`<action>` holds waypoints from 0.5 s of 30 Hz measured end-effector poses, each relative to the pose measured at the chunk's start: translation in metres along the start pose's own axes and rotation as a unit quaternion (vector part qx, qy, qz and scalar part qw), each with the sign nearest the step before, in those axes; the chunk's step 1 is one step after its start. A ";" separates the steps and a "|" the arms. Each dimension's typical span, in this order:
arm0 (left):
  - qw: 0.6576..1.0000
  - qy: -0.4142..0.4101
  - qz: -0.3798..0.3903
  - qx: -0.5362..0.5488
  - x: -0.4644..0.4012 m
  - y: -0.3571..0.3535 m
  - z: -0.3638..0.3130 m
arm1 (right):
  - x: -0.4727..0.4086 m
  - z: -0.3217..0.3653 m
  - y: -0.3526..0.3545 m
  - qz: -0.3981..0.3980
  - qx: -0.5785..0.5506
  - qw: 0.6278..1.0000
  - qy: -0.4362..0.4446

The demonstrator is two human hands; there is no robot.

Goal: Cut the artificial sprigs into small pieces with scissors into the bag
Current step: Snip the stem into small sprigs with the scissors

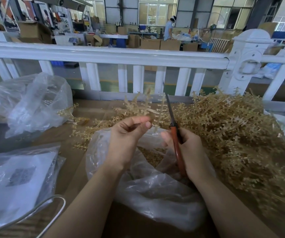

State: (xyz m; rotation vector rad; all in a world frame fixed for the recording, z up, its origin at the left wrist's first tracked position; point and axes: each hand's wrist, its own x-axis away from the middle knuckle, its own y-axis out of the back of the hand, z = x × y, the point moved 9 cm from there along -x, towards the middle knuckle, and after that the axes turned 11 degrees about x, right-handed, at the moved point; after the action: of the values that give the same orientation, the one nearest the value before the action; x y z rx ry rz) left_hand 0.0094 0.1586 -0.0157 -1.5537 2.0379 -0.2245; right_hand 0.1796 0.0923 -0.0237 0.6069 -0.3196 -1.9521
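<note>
Golden plastic sprigs still make up most of what I see: a big heap of uncut sprigs (232, 127) lies to my right on the cardboard-covered table (93, 109), reaching from the white railing (104, 54) down past my right forearm. Inside the clear plastic bag (155, 194), open right under my hands, a modest layer of cut pieces (149, 156) has gathered. I judge the job well short of half done, with far more left to cut than already cut.

With my left hand (126, 134) I pinch 1 sprig (145, 104) by its stem between thumb and fingertips, above the bag's mouth. Its long axis runs up and away from me, branched tips fanning toward the railing, the stub end pointing down at the bag.

In my right hand (188, 148), fingers curled round the orange handles, are the scissors (172, 121). The blades point up and slightly left, just right of the sprig; they look nearly together, though I cannot tell for sure.
</note>
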 end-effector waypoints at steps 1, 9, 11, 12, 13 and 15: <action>1.000 0.008 0.014 -0.016 0.001 -0.004 0.003 | -0.001 0.001 -0.001 0.006 -0.023 1.000 -0.006; 0.989 0.013 0.103 -0.110 0.007 -0.022 0.008 | -0.007 -0.003 0.002 -0.024 -0.107 0.994 -0.018; 0.981 -0.003 0.122 -0.150 0.009 -0.026 0.007 | -0.008 -0.003 0.002 -0.028 -0.103 0.994 -0.013; 0.976 -0.010 0.130 -0.172 0.010 -0.027 0.006 | -0.008 -0.005 0.003 -0.035 -0.096 0.995 -0.017; 0.970 -0.019 0.139 -0.198 0.011 -0.028 0.005 | -0.009 -0.007 0.004 -0.045 -0.090 0.995 -0.025; 0.950 -0.049 0.161 -0.264 0.013 -0.031 0.002 | -0.009 -0.010 0.006 -0.055 -0.093 0.993 -0.039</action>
State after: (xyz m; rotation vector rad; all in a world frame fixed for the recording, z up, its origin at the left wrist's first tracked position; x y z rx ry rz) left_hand 0.0344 0.1369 -0.0075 -1.4443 2.3474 0.5547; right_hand 0.1925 0.0980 -0.0266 0.4365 -0.1524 -2.0867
